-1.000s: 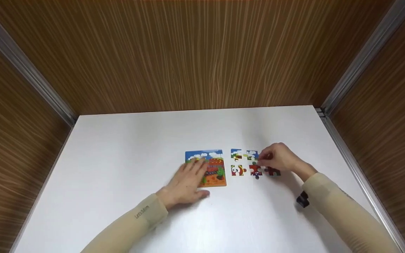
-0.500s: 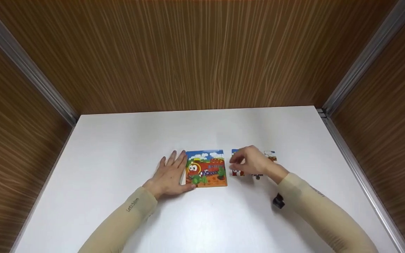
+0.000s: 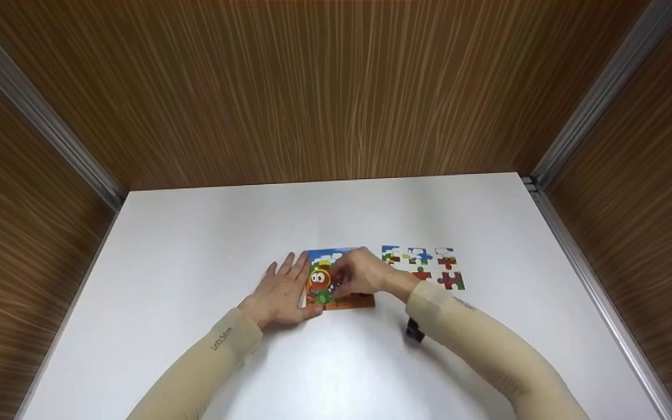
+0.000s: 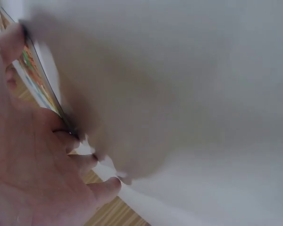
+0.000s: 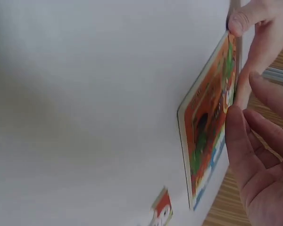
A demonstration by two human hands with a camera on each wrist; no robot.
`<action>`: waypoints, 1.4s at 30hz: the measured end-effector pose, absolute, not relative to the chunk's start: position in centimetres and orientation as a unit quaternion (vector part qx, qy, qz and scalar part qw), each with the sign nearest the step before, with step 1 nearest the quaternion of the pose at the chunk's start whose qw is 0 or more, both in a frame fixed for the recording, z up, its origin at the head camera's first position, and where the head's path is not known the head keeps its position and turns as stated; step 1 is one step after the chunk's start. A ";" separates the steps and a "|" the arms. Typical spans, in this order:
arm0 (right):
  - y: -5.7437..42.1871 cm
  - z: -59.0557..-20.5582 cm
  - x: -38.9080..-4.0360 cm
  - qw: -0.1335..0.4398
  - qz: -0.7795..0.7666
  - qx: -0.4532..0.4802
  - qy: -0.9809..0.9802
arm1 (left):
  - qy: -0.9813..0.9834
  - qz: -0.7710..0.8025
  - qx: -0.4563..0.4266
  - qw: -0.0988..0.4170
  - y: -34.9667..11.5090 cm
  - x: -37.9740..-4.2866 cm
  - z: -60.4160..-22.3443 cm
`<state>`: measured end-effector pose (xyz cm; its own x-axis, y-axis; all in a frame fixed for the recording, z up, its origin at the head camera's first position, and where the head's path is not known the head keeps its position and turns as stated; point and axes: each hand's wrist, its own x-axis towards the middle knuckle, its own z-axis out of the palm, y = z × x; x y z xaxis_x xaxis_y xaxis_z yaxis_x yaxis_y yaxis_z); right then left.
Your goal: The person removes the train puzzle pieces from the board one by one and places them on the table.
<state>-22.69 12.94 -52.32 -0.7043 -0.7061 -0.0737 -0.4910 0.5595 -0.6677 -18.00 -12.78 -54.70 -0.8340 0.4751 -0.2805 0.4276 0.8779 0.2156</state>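
Note:
A square puzzle board (image 3: 319,296) showing a red cartoon train lies flat mid-table. My left hand (image 3: 280,297) rests at its left side, fingers spread and thumb on the near left corner. In the left wrist view that board (image 4: 35,70) is seen almost edge-on. My right hand (image 3: 362,271) is over the board's middle, covering part of the train. In the right wrist view, its fingers (image 5: 238,136) are apart with nothing visible between them; whether they touch the board is unclear. Several loose puzzle pieces (image 3: 419,255) lie right of the board, partly behind my right wrist.
A piece with a white eye (image 5: 162,207) lies beside the board in the right wrist view. A black object (image 3: 414,331) is at my right wrist. Wood-grain panels (image 3: 336,93) stand around the white table (image 3: 225,227).
My left hand has slid left off the picture to the board's edge. My right hand has moved left from the loose pieces to above the board, uncovering the pieces at the far right.

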 end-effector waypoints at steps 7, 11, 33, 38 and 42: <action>10.5 -53.4 -23.3 0.209 -0.333 -0.324 0.861 | 0.956 0.073 0.231 0.167 -12.8 -17.9 -54.6; 9.8 -54.0 -23.2 0.200 -0.322 -0.322 0.867 | 0.956 0.069 0.235 0.164 -12.8 -18.0 -54.8; 9.6 -54.7 -21.8 0.171 -0.338 -0.302 0.875 | 0.958 0.051 0.229 0.165 -12.3 -18.0 -54.5; 10.0 -55.0 -21.6 0.185 -0.402 -0.252 0.860 | 0.957 0.057 0.226 0.172 -12.2 -18.1 -54.6; 10.5 -55.0 -21.7 0.221 -0.483 -0.196 0.824 | 0.958 0.056 0.224 0.172 -12.1 -18.1 -54.5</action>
